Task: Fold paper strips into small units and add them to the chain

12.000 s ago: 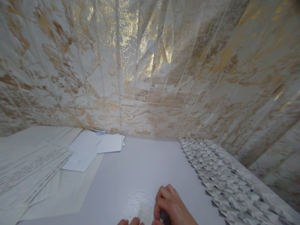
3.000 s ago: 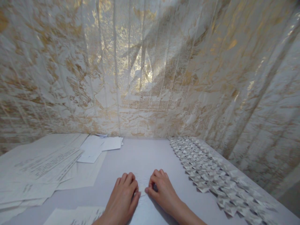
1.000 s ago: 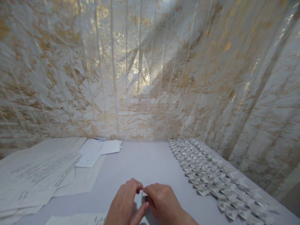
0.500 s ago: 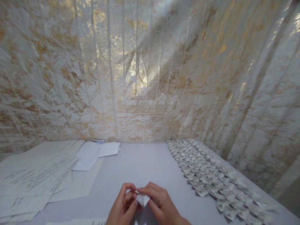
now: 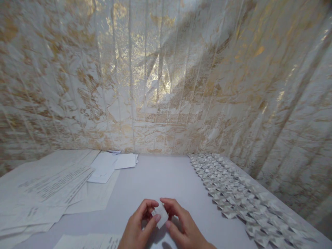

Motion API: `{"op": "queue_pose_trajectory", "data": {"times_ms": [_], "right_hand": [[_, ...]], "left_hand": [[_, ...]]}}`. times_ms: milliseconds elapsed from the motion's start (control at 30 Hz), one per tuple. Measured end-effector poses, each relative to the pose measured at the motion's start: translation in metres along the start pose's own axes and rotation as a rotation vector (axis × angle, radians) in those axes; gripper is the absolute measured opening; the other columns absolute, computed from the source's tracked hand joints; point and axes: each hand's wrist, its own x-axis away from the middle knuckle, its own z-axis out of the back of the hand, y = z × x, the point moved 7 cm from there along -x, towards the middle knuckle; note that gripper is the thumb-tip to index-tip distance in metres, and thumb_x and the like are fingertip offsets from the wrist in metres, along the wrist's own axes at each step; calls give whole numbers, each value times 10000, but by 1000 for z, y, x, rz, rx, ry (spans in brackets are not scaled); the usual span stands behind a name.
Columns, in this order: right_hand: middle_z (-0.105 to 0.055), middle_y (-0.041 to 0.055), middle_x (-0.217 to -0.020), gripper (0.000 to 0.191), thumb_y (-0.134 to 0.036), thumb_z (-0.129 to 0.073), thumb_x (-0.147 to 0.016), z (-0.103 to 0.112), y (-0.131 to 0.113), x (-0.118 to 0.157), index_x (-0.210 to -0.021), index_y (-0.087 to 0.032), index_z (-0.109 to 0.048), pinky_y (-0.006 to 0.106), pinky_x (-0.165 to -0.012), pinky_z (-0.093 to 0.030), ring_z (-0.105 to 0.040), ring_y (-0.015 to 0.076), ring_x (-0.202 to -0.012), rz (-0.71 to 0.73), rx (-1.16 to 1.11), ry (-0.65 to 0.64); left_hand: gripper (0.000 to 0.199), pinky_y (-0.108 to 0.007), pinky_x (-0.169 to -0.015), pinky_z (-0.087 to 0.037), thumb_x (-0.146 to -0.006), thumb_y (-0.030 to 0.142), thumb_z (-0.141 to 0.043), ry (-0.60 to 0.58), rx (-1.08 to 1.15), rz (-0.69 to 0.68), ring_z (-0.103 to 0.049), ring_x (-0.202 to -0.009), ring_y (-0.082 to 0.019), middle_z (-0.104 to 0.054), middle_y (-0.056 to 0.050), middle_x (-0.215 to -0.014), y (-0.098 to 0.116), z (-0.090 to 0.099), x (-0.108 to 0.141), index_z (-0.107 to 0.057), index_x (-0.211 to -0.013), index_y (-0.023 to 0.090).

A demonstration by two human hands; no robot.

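A small folded piece of white paper [image 5: 162, 215] is between my hands, low in the middle of the view over the table. My left hand [image 5: 142, 223] pinches it from the left, thumb across its face and fingers curled behind. On the other side, the curled fingers and thumb of my right hand [image 5: 182, 221] are at its top and right edges. Its flat, pale face is turned up; part of the piece is hidden by my left fingers.
Many folded paper pieces [image 5: 230, 193] stand in overlapping rows along the table's right side. Printed sheets [image 5: 46, 193] spread over the left, with blank white slips [image 5: 103, 167] at the back. Another printed sheet [image 5: 85, 241] lies at the front edge. A patterned curtain [image 5: 155, 86] hangs behind.
The paper piece has been turned, now showing a flatter face. My right finger and thumb have spread apart. The view has shifted slightly, so the table's contents appear farther right.
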Motion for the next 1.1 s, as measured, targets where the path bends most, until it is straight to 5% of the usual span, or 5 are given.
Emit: {"op": "queue_pose_trajectory", "data": {"times_ms": [267,500,700,833,1100], "right_hand": [[-619,-1,-768,271,-456,-653,-913,2,9,-3,-1024,-212,-690,306,-695,-450,-576,178,-732,-188,-216,93],[-527,-13,-681,492,-647,-648,-877,4,8,-4,-684,-197,-602,309,-670,-375,-482,168,-677,-247,-226,169],[-431,-49,-647,597,-772,-654,-797,1,20,-1,-694,-201,-511,274,-612,-325,-380,136,-624,-328,-401,250],[-444,-46,-644,600,-767,-678,-782,1,21,0,-699,-198,-506,271,-600,-312,-385,135,-620,-361,-442,275],[-550,-16,-744,453,-643,-777,-774,-6,14,-3,-828,-201,-695,296,-667,-351,-480,163,-691,-253,-517,184]], "left_hand": [[246,-297,-712,-416,-913,434,-622,-61,-103,-50,-555,-743,-198,-583,18,-751,7,-6,6,-622,-795,219],[329,-283,-687,-387,-913,503,-628,-64,-93,-41,-508,-709,-183,-532,34,-719,7,-10,7,-593,-743,224],[306,-268,-662,-375,-906,492,-614,-179,-128,-57,-480,-704,-174,-508,33,-735,9,-20,10,-570,-757,228],[234,-267,-675,-372,-797,414,-720,-131,-141,-88,-488,-723,-181,-520,34,-762,10,-20,11,-577,-801,229],[297,-279,-656,-373,-904,474,-617,-74,-121,-22,-482,-690,-179,-507,41,-715,2,-11,6,-561,-759,222]]}}
